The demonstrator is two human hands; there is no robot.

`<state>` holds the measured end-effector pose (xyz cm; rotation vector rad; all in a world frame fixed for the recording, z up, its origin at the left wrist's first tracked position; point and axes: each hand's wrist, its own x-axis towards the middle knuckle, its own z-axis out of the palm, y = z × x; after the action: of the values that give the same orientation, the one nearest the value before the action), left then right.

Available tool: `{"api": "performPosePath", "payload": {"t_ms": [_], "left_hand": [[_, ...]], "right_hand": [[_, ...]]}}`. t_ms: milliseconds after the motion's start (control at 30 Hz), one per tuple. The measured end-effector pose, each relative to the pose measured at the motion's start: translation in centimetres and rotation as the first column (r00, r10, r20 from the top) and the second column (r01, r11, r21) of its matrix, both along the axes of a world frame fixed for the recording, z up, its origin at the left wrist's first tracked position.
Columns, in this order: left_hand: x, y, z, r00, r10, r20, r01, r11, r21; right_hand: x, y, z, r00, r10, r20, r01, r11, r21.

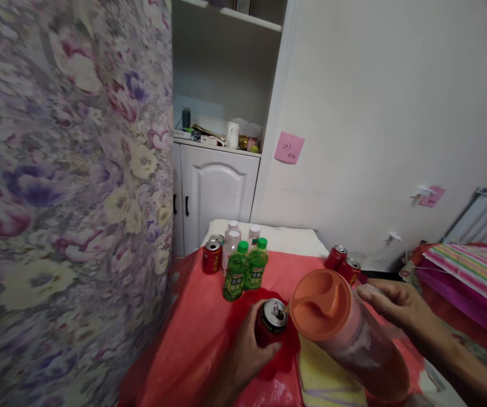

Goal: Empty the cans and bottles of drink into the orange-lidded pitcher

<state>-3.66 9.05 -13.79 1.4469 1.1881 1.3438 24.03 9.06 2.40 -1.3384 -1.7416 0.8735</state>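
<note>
My left hand (243, 353) is wrapped around a red drink can (272, 322) with its pull-tab top facing up, just above the red table cover (192, 339). My right hand (396, 302) grips the side of a clear pitcher (353, 339) with an orange lid (320, 304), tilted so the lid's spout sits right beside the can's top. The pitcher body looks pinkish and misted; I cannot tell how much liquid is in it.
Two green bottles (245, 271), two pale bottles (231, 240) and a red can (211, 257) cluster at the table's far end. Two more red cans (343, 263) lie at the right edge. A floral curtain (65, 186) hangs close on the left. A white cabinet (215, 192) stands behind.
</note>
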Motion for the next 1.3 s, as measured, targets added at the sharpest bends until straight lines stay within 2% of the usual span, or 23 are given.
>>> {"api": "performPosePath", "payload": {"t_ms": [533,933,1300], "left_hand": [[-0.06,0.15,-0.41,1.000,-0.020,0.017,0.020,1.000,0.007],[-0.33,0.07,-0.10,0.999,-0.038,0.017,0.037,0.999,0.019],[-0.07,0.10,-0.17,1.000,0.009,0.017,-0.009,1.000,-0.015]], "right_hand": [[0.31,0.11,0.06,0.999,0.025,0.041,-0.025,1.000,-0.010],[0.63,0.29,-0.30,0.999,0.037,-0.009,-0.037,0.999,-0.031],[0.70,0.29,-0.44,0.999,0.024,0.024,-0.024,1.000,-0.011]]}}
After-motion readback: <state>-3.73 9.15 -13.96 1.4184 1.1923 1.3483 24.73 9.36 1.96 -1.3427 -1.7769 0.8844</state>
